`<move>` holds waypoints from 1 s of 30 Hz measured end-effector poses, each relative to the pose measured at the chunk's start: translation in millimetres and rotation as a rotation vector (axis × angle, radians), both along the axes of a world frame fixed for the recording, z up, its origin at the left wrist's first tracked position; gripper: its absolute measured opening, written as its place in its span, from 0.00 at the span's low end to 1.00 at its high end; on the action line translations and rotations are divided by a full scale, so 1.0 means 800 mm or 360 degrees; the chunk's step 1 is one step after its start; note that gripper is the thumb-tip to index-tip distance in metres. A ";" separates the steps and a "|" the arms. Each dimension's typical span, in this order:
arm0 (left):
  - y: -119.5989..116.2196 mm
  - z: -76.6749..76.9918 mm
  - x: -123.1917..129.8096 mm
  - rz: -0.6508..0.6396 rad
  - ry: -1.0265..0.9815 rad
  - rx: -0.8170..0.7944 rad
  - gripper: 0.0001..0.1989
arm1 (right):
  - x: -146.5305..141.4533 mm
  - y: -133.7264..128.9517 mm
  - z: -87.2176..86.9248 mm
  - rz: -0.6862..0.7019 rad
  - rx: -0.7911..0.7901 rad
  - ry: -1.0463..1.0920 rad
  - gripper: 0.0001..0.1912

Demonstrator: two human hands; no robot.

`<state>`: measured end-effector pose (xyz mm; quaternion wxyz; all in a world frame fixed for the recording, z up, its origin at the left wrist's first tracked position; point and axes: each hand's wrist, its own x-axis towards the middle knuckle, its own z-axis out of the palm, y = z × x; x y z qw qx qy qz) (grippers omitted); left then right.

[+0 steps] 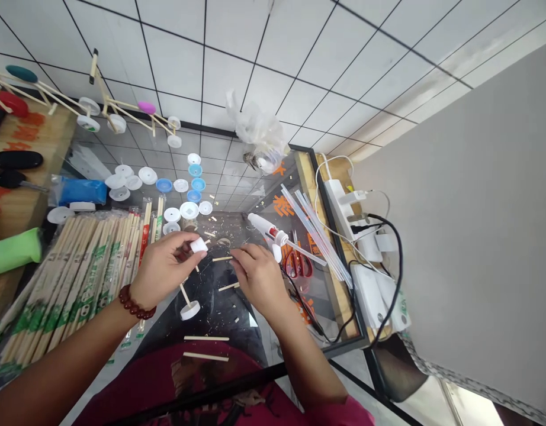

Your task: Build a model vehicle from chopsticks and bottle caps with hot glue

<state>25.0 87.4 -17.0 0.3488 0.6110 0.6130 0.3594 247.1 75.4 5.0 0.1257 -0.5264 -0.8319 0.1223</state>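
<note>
Left of the glue gun [261, 224], the left hand [163, 264] pinches a white piece [199, 244], seemingly to steady it. Nearer the gun, the right hand [257, 271] meets a stick [220, 259]; whether gripping, I cannot tell.

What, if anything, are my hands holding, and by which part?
Left hand: a white piece, by its edges. Right hand: at one end of a stick; grip unclear.

It appears to be a small handicraft workplace, because on the glass-topped table [237, 177], which stands against a tiled wall [237, 35], there are a hot glue gun [263, 226], transparent glue sticks [316, 236], red-handled scissors [298, 263], many wrapped chopsticks [77, 266] and plastic bottle caps [189, 210].
</note>
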 end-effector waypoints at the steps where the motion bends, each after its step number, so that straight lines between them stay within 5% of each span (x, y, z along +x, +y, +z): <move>1: 0.000 0.000 0.000 0.0002 -0.0010 0.0001 0.13 | -0.002 0.004 -0.003 0.0013 -0.0026 -0.0004 0.09; 7: 0.000 -0.001 0.000 0.0001 -0.0004 -0.0023 0.13 | -0.013 0.009 -0.021 -0.0017 -0.0086 0.0029 0.07; 14: 0.000 0.001 0.001 -0.0017 0.0031 -0.0025 0.12 | -0.023 0.014 -0.037 -0.0252 -0.0121 0.0451 0.06; 30: -0.002 0.000 0.002 -0.0009 0.0028 -0.0030 0.14 | -0.032 0.009 -0.041 -0.0289 -0.0124 0.0529 0.04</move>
